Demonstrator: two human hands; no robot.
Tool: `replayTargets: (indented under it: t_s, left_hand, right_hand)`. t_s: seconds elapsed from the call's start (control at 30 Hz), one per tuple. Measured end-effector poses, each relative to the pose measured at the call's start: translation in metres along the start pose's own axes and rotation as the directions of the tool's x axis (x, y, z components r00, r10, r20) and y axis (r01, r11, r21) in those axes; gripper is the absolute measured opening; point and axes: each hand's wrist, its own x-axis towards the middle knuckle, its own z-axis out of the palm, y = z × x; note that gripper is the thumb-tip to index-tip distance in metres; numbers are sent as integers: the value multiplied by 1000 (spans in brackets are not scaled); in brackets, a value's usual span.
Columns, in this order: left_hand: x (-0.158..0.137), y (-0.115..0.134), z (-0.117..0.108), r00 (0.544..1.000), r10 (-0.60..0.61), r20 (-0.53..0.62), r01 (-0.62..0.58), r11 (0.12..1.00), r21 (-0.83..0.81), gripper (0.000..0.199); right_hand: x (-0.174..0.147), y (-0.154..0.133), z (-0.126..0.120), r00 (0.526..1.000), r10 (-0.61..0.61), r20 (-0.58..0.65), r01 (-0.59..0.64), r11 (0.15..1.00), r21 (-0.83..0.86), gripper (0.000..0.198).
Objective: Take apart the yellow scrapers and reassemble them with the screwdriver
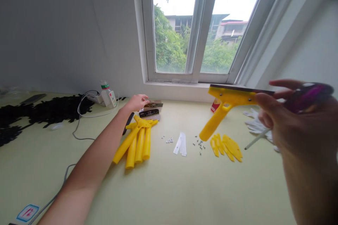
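Observation:
My right hand [295, 119] is raised at the right, closed around two things. Between its thumb and fingers is a yellow scraper [224, 107] with a pistol-like handle and a dark blade edge along the top; two screws show in its head. The same hand holds a screwdriver [311, 95] with a purple and black handle, its shaft pointing down left. Reaching to the back of the table, my left hand [136, 102] has bent, slightly parted fingers beside a brown box [154, 103]. Several yellow handles [139, 144] lie fanned out below it.
On the table lie small nuts [169, 140], white strips [181, 145], loose screws [200, 144], yellow plates [227, 147] and white gloves [255, 121]. Black strips [63, 109], a bottle [105, 93] and cables [79, 123] occupy the left. A window [195, 42] rises behind.

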Motion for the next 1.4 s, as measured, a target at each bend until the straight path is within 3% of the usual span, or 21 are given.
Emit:
replayTargets:
  t_s: [0.07, 0.13, 0.17, 0.2, 0.23, 0.27, 0.3, 0.33, 0.4, 0.43, 0.5, 0.6, 0.67, 0.77, 0.87, 0.97, 1.07, 1.23, 1.33, 1.4]
  left_hand:
    - [-6, 11, 0, 999, 18, -51, -18, 1000, 16, 30]
    - [-25, 38, 6, 993, 79, -83, -81, 996, -20, 36]
    - [-38, 56, 10, 988, 133, -74, -138, 988, -64, 38]
    - [-54, 76, 17, 971, 240, -5, -235, 946, -224, 41]
    - [-71, 97, 24, 922, 371, 106, -299, 860, -414, 43]
    - [-88, 116, 32, 831, 511, 219, -306, 749, -588, 43]
    - [-103, 133, 41, 738, 613, 282, -242, 630, -738, 44]
    - [-118, 146, 48, 698, 654, 292, -144, 527, -838, 44]
    - [-139, 159, 60, 707, 660, 255, -26, 385, -922, 41]
    - [-147, 159, 63, 721, 645, 253, -5, 370, -929, 38]
    - [-158, 149, 65, 745, 608, 276, -66, 478, -876, 31]
    - [-174, 122, 64, 730, 609, 309, -387, 742, -548, 21]
    - [-186, 106, 64, 655, 664, 362, -616, 746, -254, 21]
    - [-201, 93, 69, 527, 709, 469, -806, 592, 12, 37]
    - [-206, 86, 73, 500, 709, 498, -844, 527, 97, 48]
    - [-203, 80, 76, 521, 687, 507, -828, 551, 104, 48]
    - [-201, 75, 80, 527, 678, 513, -819, 566, 94, 53]
    - [-204, 74, 83, 522, 680, 515, -819, 568, 79, 51]
    - [-204, 75, 79, 525, 661, 536, -800, 598, 47, 54]
    - [-203, 75, 74, 535, 634, 558, -769, 639, 10, 66]
  right_hand:
    - [-2, -3, 5, 996, 76, 49, -78, 996, 46, 33]
    - [-6, -6, 10, 982, 130, 136, -147, 981, 123, 32]
    - [-9, -6, 12, 975, 144, 167, -169, 974, 152, 31]
    - [-13, -7, 15, 970, 152, 188, -184, 968, 170, 31]
    - [-16, -8, 17, 965, 157, 210, -195, 965, 177, 31]
    - [-20, -8, 19, 959, 161, 233, -205, 962, 178, 31]
    - [-24, -8, 21, 953, 164, 253, -212, 961, 177, 31]
    - [-27, -7, 22, 949, 165, 270, -216, 961, 174, 31]
    - [-30, -6, 23, 943, 138, 303, -191, 970, 152, 31]
    - [-30, -5, 22, 945, 111, 308, -156, 980, 126, 32]
    - [-26, -3, 18, 954, 56, 295, -80, 994, 71, 33]
    - [-13, -4, 7, 977, 34, 209, -71, 982, 173, 20]
    - [-5, -6, -3, 969, 72, 238, -155, 922, 354, 20]
    - [-2, -10, -12, 896, 119, 427, -341, 801, 492, 34]
    - [-16, -11, -3, 797, 154, 584, -506, 698, 507, 38]
    - [-39, -6, 19, 693, 164, 702, -637, 596, 489, 40]
    - [-57, 4, 39, 636, 189, 749, -700, 550, 455, 43]
    - [-63, 14, 49, 622, 242, 745, -722, 546, 426, 45]
    - [-52, 10, 42, 660, 243, 711, -694, 559, 454, 42]
    - [-39, 6, 32, 708, 231, 668, -654, 572, 495, 40]
